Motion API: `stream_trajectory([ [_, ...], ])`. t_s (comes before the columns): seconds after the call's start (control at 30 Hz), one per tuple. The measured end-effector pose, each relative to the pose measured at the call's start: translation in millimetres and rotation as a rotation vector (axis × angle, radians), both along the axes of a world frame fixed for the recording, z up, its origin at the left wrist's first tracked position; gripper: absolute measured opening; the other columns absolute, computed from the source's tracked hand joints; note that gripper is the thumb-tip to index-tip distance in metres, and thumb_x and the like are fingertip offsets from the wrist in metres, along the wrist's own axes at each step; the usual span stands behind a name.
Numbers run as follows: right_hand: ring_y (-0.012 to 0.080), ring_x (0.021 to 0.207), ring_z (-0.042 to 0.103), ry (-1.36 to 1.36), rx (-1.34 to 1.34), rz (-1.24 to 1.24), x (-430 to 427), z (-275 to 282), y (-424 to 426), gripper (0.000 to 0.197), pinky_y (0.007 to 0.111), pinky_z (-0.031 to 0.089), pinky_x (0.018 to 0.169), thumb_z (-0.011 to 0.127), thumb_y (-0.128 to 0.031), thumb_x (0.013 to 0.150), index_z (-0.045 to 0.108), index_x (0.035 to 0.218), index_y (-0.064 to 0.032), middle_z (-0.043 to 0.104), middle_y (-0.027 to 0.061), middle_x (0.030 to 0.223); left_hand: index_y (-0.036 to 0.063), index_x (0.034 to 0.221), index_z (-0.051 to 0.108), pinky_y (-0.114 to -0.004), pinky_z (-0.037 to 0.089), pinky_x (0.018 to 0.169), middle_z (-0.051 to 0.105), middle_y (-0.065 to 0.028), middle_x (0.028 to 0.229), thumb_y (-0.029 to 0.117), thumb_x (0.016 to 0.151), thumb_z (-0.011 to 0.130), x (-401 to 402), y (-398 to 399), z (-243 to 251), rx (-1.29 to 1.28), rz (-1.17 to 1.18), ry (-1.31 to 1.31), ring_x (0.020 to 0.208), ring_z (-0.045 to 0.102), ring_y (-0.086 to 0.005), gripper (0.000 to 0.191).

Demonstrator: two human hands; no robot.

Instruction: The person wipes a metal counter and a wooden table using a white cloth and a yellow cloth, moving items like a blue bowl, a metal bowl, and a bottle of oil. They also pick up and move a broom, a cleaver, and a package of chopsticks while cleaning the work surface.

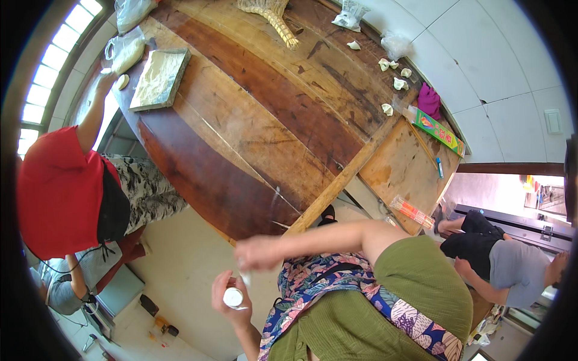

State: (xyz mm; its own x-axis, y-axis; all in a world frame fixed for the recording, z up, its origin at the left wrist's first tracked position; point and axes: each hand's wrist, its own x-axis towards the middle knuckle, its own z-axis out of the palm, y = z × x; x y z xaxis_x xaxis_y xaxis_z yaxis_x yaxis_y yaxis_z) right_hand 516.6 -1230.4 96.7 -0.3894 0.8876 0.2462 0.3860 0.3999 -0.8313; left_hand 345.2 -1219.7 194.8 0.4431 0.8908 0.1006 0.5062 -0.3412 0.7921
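My left hand (231,293) is wrapped around a small white cylindrical object (233,297), its round end facing up and a thin white edge sticking out at its side. Just above it is my right hand (258,253), blurred, with its fingers bent. A whitish blur shows between the two hands; whether the right hand grips it is unclear. Both hands are in front of the apron, off the near corner of the large wooden table (253,135). Small pieces of white dough (400,83) lie scattered towards the table's far right side.
A tray of pale flour (158,76), plastic bags (128,52) and a straw brush (277,22) are on the table. A raised wooden strip (334,185) edges it. Chopsticks (420,140) and a green box (438,131) lie beyond. A person in red (63,189) stands left; others are nearby.
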Motion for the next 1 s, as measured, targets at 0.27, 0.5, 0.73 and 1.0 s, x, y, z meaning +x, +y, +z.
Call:
stream_trajectory([
  [0.27, 0.0359, 0.074, 0.059, -0.499, -0.019, -1.390, 241, -58, 35, 0.016, 0.044, 0.048, 0.065, 0.060, -0.008, 0.073, 0.066, 0.087, -0.0045, 0.060, 0.0193, 0.080, -0.0036, 0.096, 0.063, -0.029, 0.047, 0.061, 0.062, -0.0119, 0.088, -0.005, 0.078, 0.064, -15, -4, -11, -0.031, 0.074, 0.019, 0.065, 0.057, -0.0182, 0.018],
  [0.5, 0.0352, 0.077, 0.059, 0.137, -0.519, -0.072, -50, -20, -78, 0.011, 0.047, 0.047, 0.070, 0.066, -0.015, 0.069, 0.062, 0.072, -0.0047, 0.061, 0.0178, 0.081, -0.0024, 0.098, 0.064, -0.027, 0.046, 0.066, 0.062, -0.0088, 0.091, -0.005, 0.080, 0.065, 12, 0, -3, -0.024, -0.124, -0.017, 0.073, 0.056, -0.0139, 0.018],
  [0.73, 0.0346, 0.073, 0.056, -0.378, -0.077, -1.515, 176, -14, -85, 0.015, 0.045, 0.046, 0.063, 0.060, -0.011, 0.074, 0.068, 0.087, -0.0097, 0.058, 0.0155, 0.075, -0.0071, 0.100, 0.061, -0.027, 0.047, 0.068, 0.063, -0.0086, 0.089, -0.001, 0.086, 0.064, 26, 3, -13, -0.165, -0.027, -0.104, 0.076, 0.056, -0.0146, 0.016],
  [1.0, 0.0308, 0.076, 0.058, 0.132, -0.175, -0.700, -5, -44, -102, 0.014, 0.042, 0.047, 0.064, 0.061, -0.012, 0.075, 0.070, 0.086, -0.0097, 0.058, 0.0142, 0.077, -0.0085, 0.106, 0.061, -0.028, 0.050, 0.075, 0.065, -0.0124, 0.094, -0.002, 0.086, 0.065, 75, 14, -15, -0.215, -0.341, -0.154, 0.082, 0.061, -0.0175, 0.022],
])
